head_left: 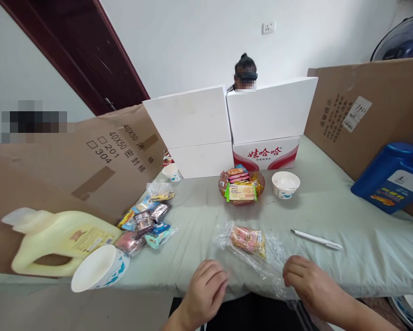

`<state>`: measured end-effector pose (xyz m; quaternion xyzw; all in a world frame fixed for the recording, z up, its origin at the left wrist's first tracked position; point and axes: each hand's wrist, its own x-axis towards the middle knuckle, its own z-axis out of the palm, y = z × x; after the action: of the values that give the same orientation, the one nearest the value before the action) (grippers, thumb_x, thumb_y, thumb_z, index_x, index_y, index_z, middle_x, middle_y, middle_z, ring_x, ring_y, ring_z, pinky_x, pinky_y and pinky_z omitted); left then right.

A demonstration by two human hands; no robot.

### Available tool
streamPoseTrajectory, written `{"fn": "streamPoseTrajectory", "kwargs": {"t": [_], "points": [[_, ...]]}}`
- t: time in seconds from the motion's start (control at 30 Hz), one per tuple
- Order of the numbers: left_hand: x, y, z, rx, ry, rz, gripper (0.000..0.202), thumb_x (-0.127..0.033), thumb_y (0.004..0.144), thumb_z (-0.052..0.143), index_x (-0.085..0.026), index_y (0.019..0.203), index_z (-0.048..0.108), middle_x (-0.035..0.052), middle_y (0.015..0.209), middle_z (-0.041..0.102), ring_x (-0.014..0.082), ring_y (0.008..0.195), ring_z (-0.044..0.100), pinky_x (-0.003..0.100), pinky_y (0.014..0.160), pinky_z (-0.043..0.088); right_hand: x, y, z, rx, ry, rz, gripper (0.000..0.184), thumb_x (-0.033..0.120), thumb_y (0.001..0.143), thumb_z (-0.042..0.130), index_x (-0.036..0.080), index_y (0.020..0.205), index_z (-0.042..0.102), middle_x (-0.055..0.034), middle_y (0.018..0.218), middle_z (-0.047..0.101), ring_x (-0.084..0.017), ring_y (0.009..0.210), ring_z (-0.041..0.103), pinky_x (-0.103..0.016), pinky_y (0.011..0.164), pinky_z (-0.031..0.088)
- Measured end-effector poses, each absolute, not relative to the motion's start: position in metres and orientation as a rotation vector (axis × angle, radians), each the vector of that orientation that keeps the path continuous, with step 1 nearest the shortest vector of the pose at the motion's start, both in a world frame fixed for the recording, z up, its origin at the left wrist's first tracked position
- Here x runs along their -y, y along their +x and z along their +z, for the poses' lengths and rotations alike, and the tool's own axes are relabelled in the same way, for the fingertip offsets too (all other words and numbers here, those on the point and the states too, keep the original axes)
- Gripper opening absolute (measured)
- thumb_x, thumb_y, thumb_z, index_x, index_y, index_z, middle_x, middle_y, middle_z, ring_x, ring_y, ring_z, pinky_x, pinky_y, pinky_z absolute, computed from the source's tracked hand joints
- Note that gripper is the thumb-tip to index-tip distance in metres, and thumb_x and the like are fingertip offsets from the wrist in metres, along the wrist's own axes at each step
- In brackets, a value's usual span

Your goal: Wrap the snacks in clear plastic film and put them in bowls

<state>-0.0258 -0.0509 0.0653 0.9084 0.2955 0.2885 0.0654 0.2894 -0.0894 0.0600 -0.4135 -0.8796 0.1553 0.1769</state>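
Observation:
A pink and yellow snack packet (246, 240) lies in a clear plastic bag (270, 265) near the front edge of the table. The fingers of my right hand (308, 282) are pinched on the bag's right end, where the film stretches toward the table edge. Left of the bag and apart from it, my left hand (208, 289) is closed, fingers curled, with nothing visible in it. Beyond the bag, a reddish glass bowl (223, 193) holds several wrapped snacks. A white pen (316, 239) rests right of the bag, above my right hand.
Several snack packets (146, 223), a patterned paper bowl (101, 269) and a pale yellow jug (85, 234) are at left. Another paper bowl (286, 185) and a blue bottle (392, 179) stand right. White boxes (199, 124) and brown cardboard (371, 105) border the table; a person (245, 73) sits behind.

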Motion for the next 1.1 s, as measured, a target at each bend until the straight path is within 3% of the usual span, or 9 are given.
{"fn": "streamPoseTrajectory", "kwargs": {"t": [0.13, 0.2, 0.33, 0.4, 0.57, 0.67, 0.77, 0.93, 1.1], "points": [[0.043, 0.02, 0.065, -0.946, 2.743, 0.818, 0.031, -0.014, 0.086, 0.051, -0.021, 0.115, 0.06, 0.0106, 0.115, 0.064, 0.0271, 0.108, 0.059, 0.043, 0.092, 0.05, 0.066, 0.257, 0.061, 2.527, -1.469, 0.402, 0.03, 0.0, 0.074, 0.042, 0.02, 0.086, 0.061, -0.004, 0.082, 0.066, -0.017, 0.075, 0.062, -0.026, 0.067, 0.045], [0.041, 0.032, 0.058, -1.205, 2.714, 0.645, 0.027, -0.019, 0.085, 0.054, -0.02, 0.111, 0.062, 0.0133, 0.12, 0.062, 0.0308, 0.102, 0.062, 0.045, 0.085, 0.052, 0.054, 0.252, 0.057, 2.529, -1.646, 0.282, 0.026, 0.003, 0.078, 0.043, 0.019, 0.086, 0.062, -0.0057, 0.082, 0.067, -0.019, 0.074, 0.064, -0.027, 0.065, 0.046], [0.045, 0.025, 0.045, -1.641, 2.52, 0.213, 0.019, -0.018, 0.091, 0.045, -0.018, 0.09, 0.064, 0.0089, 0.086, 0.067, 0.0242, 0.068, 0.066, 0.036, 0.062, 0.053, 0.041, 0.264, 0.049, 2.265, -1.82, -0.028, 0.031, 0.014, 0.087, 0.046, 0.016, 0.115, 0.059, -0.0151, 0.119, 0.062, -0.025, 0.093, 0.065, -0.033, 0.071, 0.05], [0.045, 0.02, 0.045, -1.68, 2.487, 0.179, 0.025, -0.013, 0.092, 0.04, -0.018, 0.087, 0.063, 0.0063, 0.08, 0.066, 0.0227, 0.067, 0.065, 0.034, 0.061, 0.052, 0.041, 0.265, 0.052, 2.198, -1.694, -0.046, 0.034, 0.017, 0.09, 0.044, 0.016, 0.122, 0.055, -0.0149, 0.126, 0.059, -0.025, 0.101, 0.062, -0.035, 0.079, 0.05], [0.012, 0.023, 0.043, -1.423, 2.592, 0.676, 0.033, -0.008, 0.091, 0.038, -0.019, 0.11, 0.062, 0.009, 0.109, 0.065, 0.0237, 0.103, 0.061, 0.04, 0.09, 0.05, 0.033, 0.229, 0.063, 2.368, -1.25, 0.179, 0.033, 0.017, 0.088, 0.05, 0.023, 0.119, 0.057, -0.0072, 0.118, 0.062, -0.023, 0.11, 0.054, -0.039, 0.096, 0.043], [-0.014, 0.022, 0.026, -1.368, 2.558, 0.786, 0.037, -0.018, 0.095, 0.038, -0.018, 0.128, 0.053, 0.0119, 0.132, 0.055, 0.0248, 0.123, 0.05, 0.045, 0.103, 0.043, 0.018, 0.212, 0.055, 2.43, -1.293, 0.197, 0.055, 0.022, 0.078, 0.063, 0.025, 0.131, 0.05, -0.0101, 0.135, 0.051, -0.031, 0.12, 0.046, -0.048, 0.101, 0.038], [-0.025, 0.013, 0.005, -1.451, 2.547, 0.699, 0.048, -0.036, 0.098, 0.04, -0.019, 0.143, 0.038, 0.0131, 0.145, 0.044, 0.0289, 0.137, 0.036, 0.053, 0.109, 0.034, 0.007, 0.218, 0.043, 2.49, -1.366, 0.231, 0.06, 0.019, 0.078, 0.061, 0.027, 0.136, 0.047, -0.0112, 0.135, 0.051, -0.029, 0.112, 0.051, -0.045, 0.092, 0.043], [-0.018, 0.007, -0.002, -1.434, 2.6, 0.492, 0.074, -0.06, 0.09, 0.047, -0.021, 0.15, 0.026, 0.0105, 0.152, 0.036, 0.0342, 0.143, 0.02, 0.058, 0.114, 0.02, 0.001, 0.256, 0.046, 2.398, -1.218, 0.265, 0.057, 0.008, 0.075, 0.051, 0.026, 0.128, 0.053, -0.0086, 0.121, 0.058, -0.022, 0.104, 0.055, -0.037, 0.089, 0.046], [-0.017, 0.014, 0.008, -1.472, 2.555, 0.376, 0.075, -0.06, 0.082, 0.06, -0.027, 0.145, 0.037, 0.0072, 0.152, 0.036, 0.0374, 0.143, 0.02, 0.061, 0.114, 0.018, -0.046, 0.273, 0.091, 2.011, -1.109, 0.121, 0.05, 0.015, 0.081, 0.048, 0.026, 0.13, 0.052, -0.0092, 0.123, 0.055, -0.022, 0.113, 0.053, -0.037, 0.093, 0.047]]}}
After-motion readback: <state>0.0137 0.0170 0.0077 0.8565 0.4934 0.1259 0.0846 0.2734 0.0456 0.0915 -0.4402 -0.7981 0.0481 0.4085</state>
